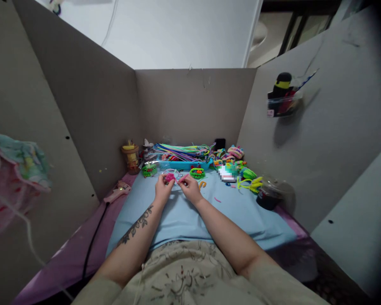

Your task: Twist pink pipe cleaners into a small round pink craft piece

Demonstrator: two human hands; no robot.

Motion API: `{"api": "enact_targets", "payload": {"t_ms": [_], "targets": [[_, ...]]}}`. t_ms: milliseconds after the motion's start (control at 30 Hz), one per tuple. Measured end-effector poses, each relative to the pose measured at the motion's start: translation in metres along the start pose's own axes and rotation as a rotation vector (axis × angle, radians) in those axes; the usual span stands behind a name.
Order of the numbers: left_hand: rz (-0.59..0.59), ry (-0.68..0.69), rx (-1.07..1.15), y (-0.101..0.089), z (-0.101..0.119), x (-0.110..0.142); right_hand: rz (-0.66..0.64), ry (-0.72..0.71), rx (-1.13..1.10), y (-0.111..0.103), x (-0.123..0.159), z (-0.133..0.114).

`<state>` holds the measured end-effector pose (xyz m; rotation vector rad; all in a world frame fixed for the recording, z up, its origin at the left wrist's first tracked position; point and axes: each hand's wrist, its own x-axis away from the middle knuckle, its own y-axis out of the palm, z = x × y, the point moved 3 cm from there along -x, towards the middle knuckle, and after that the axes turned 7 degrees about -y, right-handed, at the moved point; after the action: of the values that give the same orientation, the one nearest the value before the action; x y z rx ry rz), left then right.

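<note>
My left hand [163,188] is closed on a small bundle of bright pink pipe cleaner [169,177], held just above the blue cloth. Close beside it, my right hand [191,189] pinches a pink strand [182,178] that runs toward the bundle. Behind the hands, a green ring-shaped pipe cleaner piece [197,173] with orange in its middle lies on the cloth. An orange curled piece [202,184] sits right of my right hand, and a short pink scrap [217,200] lies farther right.
A blue tray [190,165] full of long coloured pipe cleaners stands at the back. Finished-looking fuzzy pieces [248,173] and a dark tub [266,199] are on the right. A glue gun [118,191] with a black cord lies left. Grey panels [195,106] enclose three sides.
</note>
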<state>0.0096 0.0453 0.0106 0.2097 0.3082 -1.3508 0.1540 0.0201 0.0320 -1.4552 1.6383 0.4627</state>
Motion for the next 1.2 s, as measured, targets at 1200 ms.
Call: {"api": "enact_targets", "payload": {"t_ms": [1200], "targets": [[-0.318,0.156,-0.229,0.012,0.023,0.017,0.114,0.006,0.236,-0.01,-0.003,0.021]]}}
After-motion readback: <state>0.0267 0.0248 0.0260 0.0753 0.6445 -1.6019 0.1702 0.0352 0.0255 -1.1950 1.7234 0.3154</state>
